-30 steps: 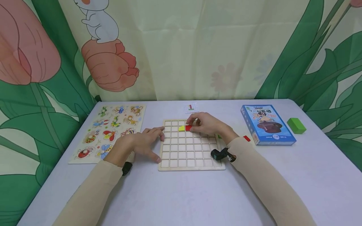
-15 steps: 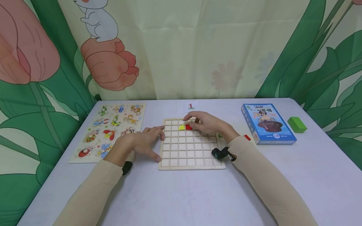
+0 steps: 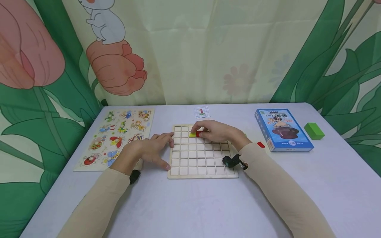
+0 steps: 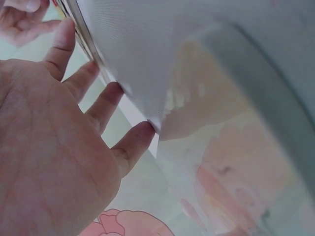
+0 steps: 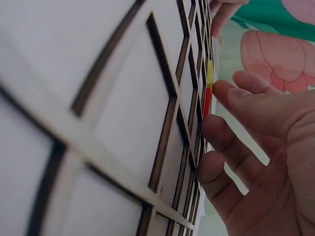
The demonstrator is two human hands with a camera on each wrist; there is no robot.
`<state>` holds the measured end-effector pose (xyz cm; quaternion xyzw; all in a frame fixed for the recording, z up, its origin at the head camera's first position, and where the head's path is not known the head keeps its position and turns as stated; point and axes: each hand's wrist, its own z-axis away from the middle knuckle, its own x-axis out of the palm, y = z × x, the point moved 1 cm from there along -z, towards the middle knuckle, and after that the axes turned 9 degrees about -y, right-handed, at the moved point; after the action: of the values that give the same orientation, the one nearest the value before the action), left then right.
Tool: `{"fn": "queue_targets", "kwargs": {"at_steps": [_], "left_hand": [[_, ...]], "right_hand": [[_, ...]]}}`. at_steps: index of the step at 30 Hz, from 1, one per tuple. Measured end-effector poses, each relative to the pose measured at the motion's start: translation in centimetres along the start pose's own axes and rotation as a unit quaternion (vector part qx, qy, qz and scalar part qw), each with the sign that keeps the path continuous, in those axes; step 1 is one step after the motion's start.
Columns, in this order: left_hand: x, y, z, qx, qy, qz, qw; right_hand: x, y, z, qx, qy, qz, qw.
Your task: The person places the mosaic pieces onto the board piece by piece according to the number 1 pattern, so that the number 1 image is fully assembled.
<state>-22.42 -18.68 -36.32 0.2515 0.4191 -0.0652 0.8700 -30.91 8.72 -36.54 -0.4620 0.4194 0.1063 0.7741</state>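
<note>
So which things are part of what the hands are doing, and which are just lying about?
Seem part of it:
grid board, with the left hand at its edge
yellow tile and red tile, by the right hand
small pattern card, perhaps to copy

Seem just lying about:
blue box
green block
bug picture board
loose red piece, maybe a spare

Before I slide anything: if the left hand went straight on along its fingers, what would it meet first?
The left edge of the grid board; the left hand seems to touch it, though depth is uncertain.
</note>
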Motion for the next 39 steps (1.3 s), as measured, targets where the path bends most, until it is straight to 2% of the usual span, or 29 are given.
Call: {"fn": "queue_targets", "kwargs": {"at_steps": [9,15,24,31,39], "left_hand": [[-0.1,0.2,-0.1,-0.006,0.0,-0.001,1.0],[-0.2,0.1,0.1,-0.012,-0.001,-0.007,0.9999],[-0.2,0.1,0.1,-0.005,-0.001,-0.002,1.0],[-0.4,0.1,0.3,-0.014,-0.007,-0.012,0.9998],[-0.1,0.1,-0.2,-0.002,-0.011,-0.004,0.9999]], "right_hand": [[-0.7,0.0,1.1,0.016,0.022,0.023,0.9994],[-0.6,0.2,1.3,0.006,0.011,0.018,0.9998],[-0.7,0.7,2.7,0.002,0.027,0.009,0.9996],[-1.0,0.7,4.9,0.002,0.044,0.006,0.999],[-1.3,0.8,7.7,-0.009,0.054,0.025,0.9982]]}}
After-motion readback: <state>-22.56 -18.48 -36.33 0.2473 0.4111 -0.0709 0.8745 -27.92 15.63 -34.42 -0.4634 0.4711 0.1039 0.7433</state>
